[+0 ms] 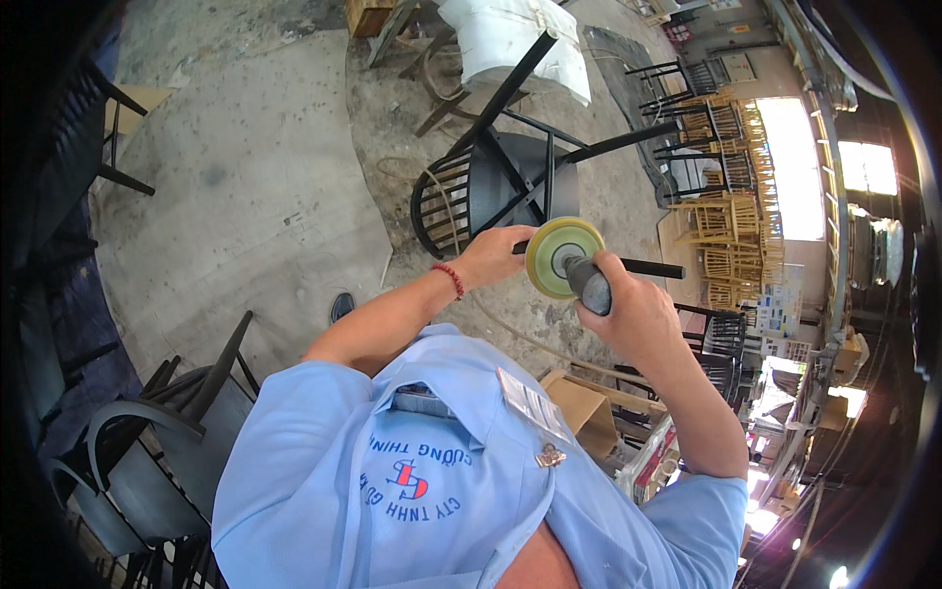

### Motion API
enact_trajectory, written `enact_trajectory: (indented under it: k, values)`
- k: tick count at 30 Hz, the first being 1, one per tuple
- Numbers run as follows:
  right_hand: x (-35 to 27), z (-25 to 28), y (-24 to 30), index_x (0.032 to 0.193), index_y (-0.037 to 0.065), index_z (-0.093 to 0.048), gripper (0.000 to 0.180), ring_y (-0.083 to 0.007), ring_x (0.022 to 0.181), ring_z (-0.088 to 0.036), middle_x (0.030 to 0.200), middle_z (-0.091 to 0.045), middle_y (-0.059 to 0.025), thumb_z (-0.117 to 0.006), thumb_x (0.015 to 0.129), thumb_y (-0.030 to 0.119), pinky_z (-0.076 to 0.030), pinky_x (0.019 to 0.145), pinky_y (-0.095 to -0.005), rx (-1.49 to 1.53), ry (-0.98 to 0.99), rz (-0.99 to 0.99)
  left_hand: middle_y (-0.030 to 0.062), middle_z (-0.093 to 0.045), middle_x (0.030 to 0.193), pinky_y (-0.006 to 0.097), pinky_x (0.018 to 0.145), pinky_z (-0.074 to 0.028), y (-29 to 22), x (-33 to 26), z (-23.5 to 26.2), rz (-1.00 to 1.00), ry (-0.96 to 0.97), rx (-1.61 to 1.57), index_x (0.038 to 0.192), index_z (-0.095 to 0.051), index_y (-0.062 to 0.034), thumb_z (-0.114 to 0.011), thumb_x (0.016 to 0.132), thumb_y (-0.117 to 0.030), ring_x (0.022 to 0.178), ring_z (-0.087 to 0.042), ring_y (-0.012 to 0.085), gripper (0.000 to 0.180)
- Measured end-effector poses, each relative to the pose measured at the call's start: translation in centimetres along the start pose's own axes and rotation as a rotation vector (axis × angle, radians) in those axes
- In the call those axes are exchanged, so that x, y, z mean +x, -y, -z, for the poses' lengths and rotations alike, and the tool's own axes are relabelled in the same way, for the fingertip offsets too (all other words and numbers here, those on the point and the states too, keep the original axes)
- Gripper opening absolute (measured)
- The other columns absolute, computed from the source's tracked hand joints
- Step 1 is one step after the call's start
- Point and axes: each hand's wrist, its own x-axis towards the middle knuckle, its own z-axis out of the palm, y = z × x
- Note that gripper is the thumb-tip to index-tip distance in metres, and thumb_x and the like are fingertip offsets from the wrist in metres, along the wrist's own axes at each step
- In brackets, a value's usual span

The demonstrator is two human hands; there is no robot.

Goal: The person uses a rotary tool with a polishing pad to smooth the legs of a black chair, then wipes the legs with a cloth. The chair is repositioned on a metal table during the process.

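A black spindle-back chair (496,177) lies tipped over in front of me, with the underside of its seat and its crossed stretchers showing. In my right hand (633,312) is a handheld disc sander (564,250) with a round yellow-green pad and a grey body. One black chair leg (655,268) runs behind the sander and sticks out past its right side. My left hand (491,257), with a red bead bracelet on its wrist, is closed on the dark leg at the pad's left edge. The disc hides whether its face touches the leg.
White wrapped bundle (515,49) stands beyond the chair. Black chairs (157,452) crowd the lower left, and another (74,147) is at the far left. Wooden chairs (726,236) are stacked along the right. A hose (520,329) trails across the floor near a cardboard box (584,412).
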Motion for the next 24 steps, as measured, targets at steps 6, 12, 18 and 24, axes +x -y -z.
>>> enact_trajectory:
  k: [6, 12, 18, 24]
  values:
    - [-0.7, 0.6, -1.7, 0.119, 0.010, -0.053, 0.047, -0.0383, 0.079, -0.070, 0.083, -0.071, -0.0178, -0.075, 0.080, 0.024, -0.055, 0.072, -0.0488, -0.155, -0.140, -0.051, 0.0128, -0.065, 0.129, 0.038, 0.101, -0.048, -0.8, -0.3, 0.1, 0.026, 0.059, -0.004, 0.131, -0.063, -0.0089, -0.072, 0.086, -0.027, 0.117, -0.062, 0.0297, 0.049]
    - [0.1, 1.9, 1.3, 0.118, 0.011, -0.055, 0.048, -0.0441, 0.083, -0.068, 0.087, -0.070, -0.0216, -0.075, 0.077, 0.023, -0.054, 0.074, -0.0484, -0.015, 0.021, 0.066, 0.0120, -0.067, 0.125, 0.038, 0.099, -0.048, -0.4, -0.3, 0.1, 0.011, 0.020, -0.013, 0.130, -0.064, -0.0113, -0.072, 0.086, -0.030, 0.114, -0.064, 0.0296, 0.048]
    - [4.3, 3.4, 0.1, 0.117, 0.007, -0.058, 0.051, -0.0379, 0.087, -0.071, 0.091, -0.070, -0.0216, -0.077, 0.074, 0.025, -0.055, 0.079, -0.0432, -0.072, 0.085, 0.014, 0.0141, -0.069, 0.121, 0.037, 0.098, -0.049, 0.1, -0.4, -0.6, -0.022, 0.000, -0.068, 0.129, -0.064, -0.0092, -0.074, 0.086, -0.026, 0.113, -0.065, 0.0294, 0.047]
    - [6.0, 6.9, 1.0, 0.114, 0.002, -0.058, 0.051, -0.0267, 0.078, -0.070, 0.088, -0.069, -0.0171, -0.077, 0.072, 0.024, -0.055, 0.074, -0.0376, -0.018, 0.183, -0.011, 0.0146, -0.068, 0.122, 0.037, 0.095, -0.050, 1.1, -0.5, -0.9, -0.057, -0.048, -0.043, 0.128, -0.064, -0.0083, -0.074, 0.086, -0.026, 0.110, -0.066, 0.0296, 0.047]
